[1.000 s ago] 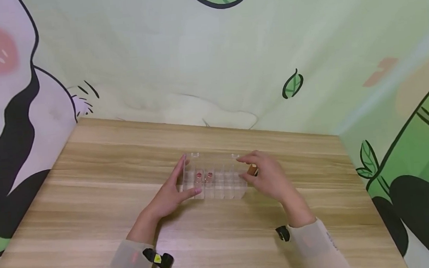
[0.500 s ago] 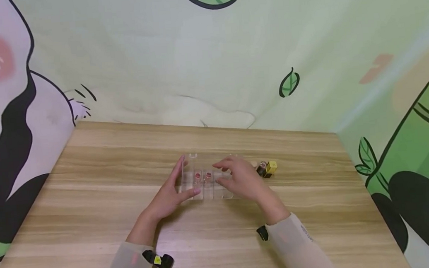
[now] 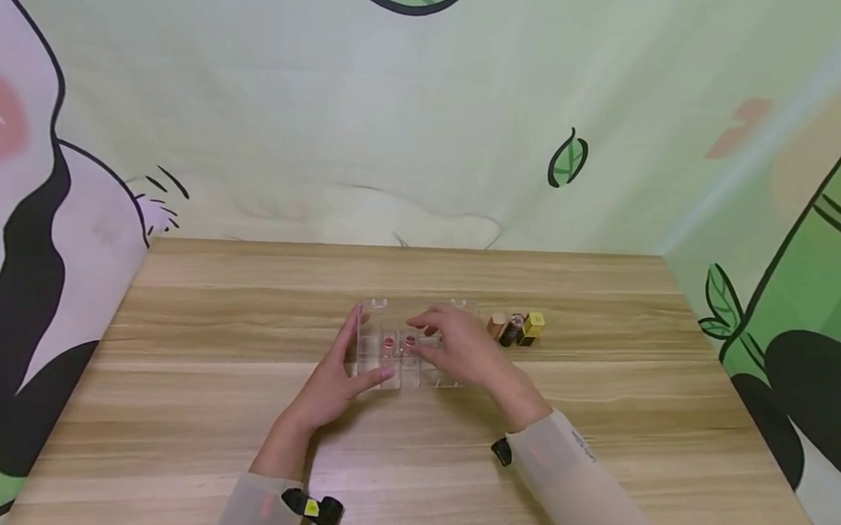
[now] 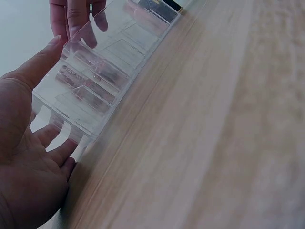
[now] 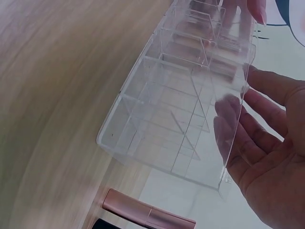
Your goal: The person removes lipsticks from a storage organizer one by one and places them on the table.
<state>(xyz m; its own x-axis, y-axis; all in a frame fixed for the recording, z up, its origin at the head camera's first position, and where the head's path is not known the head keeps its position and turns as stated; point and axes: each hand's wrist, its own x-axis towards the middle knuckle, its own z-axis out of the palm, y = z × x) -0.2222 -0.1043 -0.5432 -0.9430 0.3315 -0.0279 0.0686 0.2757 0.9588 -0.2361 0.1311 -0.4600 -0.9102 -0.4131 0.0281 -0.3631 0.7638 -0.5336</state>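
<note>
Two hands at work over one clear organizer, mid-counter. Left hand: fingers straight and spread, palm set against the organizer's left end, thumb along its near edge, forefinger up its far corner; holds nothing in a closed grip. Right hand: lies over the organizer's right half, fingers extended and only lightly bent, fingertips against the clear wall; whether anything is pinched under it cannot be told.

Clear organizer: transparent plastic, long and low, divided into rows of small compartments; stands flat on the counter between the two hands. Two red-topped lipsticks upright in compartments toward its left end.

Loose lipsticks: three tubes lying side by side on the counter just right of the organizer, apart from the right hand; one pinkish-brown, one dark, one with a gold and yellow end. The right wrist view shows the rose-gold tube lying beside the organizer's end wall.

Sleeves: pale, sheer, with a small black device at each wrist.

Counter: light wood grain laminate, boards running left to right, matt finish.

Room: walls meet the counter on the far, left and right sides; pale green covering printed with leaves, bamboo at right, a black and white panda with pink cheek at left.
</note>
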